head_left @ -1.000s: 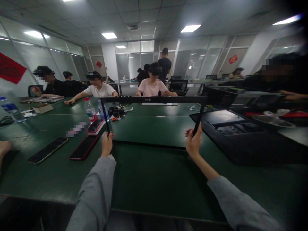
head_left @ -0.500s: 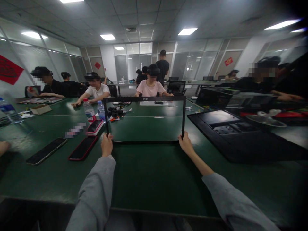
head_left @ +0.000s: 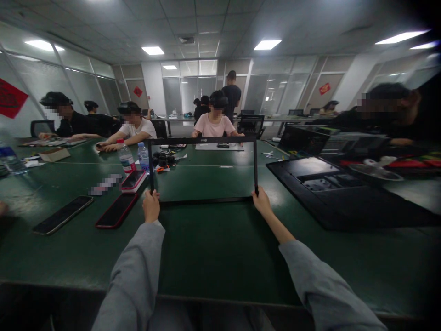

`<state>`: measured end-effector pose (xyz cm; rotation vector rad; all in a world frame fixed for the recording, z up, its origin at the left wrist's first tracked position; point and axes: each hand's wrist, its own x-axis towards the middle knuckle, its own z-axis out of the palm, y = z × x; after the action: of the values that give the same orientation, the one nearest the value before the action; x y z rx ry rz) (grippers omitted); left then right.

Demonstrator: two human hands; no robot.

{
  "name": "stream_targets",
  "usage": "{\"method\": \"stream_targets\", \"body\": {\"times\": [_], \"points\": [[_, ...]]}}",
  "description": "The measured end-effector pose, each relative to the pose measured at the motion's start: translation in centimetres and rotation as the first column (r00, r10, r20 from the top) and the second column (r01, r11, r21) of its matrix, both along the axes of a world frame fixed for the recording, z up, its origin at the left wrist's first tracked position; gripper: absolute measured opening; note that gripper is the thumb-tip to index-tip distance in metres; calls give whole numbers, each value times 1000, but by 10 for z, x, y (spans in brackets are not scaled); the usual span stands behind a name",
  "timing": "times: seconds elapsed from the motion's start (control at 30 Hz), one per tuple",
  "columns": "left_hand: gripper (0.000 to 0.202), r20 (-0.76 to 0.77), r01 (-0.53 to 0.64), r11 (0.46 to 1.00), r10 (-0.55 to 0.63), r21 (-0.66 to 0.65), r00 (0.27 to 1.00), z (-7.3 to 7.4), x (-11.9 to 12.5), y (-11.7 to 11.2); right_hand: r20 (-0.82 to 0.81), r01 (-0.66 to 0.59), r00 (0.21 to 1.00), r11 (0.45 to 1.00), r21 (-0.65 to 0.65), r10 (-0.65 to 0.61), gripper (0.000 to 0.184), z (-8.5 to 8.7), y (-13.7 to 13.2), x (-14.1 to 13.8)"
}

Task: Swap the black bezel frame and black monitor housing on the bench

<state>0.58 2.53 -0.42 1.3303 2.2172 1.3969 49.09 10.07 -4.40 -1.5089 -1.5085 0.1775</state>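
A thin black screen bezel frame [head_left: 202,140] stands upright on the green table [head_left: 213,243], its lower edge resting on the surface. My left hand [head_left: 151,205] is closed on the bottom of the frame's left side. My right hand [head_left: 262,201] is closed on the bottom of its right side. Both arms wear grey sleeves. The frame is empty in the middle, so the table and people beyond show through it.
Two phones [head_left: 116,210] [head_left: 62,215] lie left of my left hand, a third phone [head_left: 132,179] and water bottles [head_left: 125,156] behind them. A black opened laptop chassis [head_left: 330,184] lies at right. Several people sit at the far side and both ends.
The frame has been drawn nearer and turned square to me, looking narrower. My right hand moved left and down with it; my left hand barely shifted.
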Motion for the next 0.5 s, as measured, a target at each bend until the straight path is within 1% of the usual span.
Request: {"method": "stream_targets", "body": {"times": [0.17, 0.3, 0.4, 0.5], "points": [[22, -5, 10, 1000, -10, -10, 1000, 0, -1, -1, 2, -9, 1000, 1000, -8, 9, 41, -3, 6, 2], [25, -3, 5, 999, -5, -40, 1000, 0, -2, 0, 9, -15, 1000, 999, -39, 15, 39, -2, 8, 3], [29, -23, -21, 996, 19, -87, 1000, 1, -4, 0, 24, -9, 1000, 998, -64, 10, 36, 0, 7, 2], [35, -77, -59, 990, 50, -128, 996, 1, -6, -1, 34, 4, 999, 995, -95, -1, 36, 1, 6, 2]]}}
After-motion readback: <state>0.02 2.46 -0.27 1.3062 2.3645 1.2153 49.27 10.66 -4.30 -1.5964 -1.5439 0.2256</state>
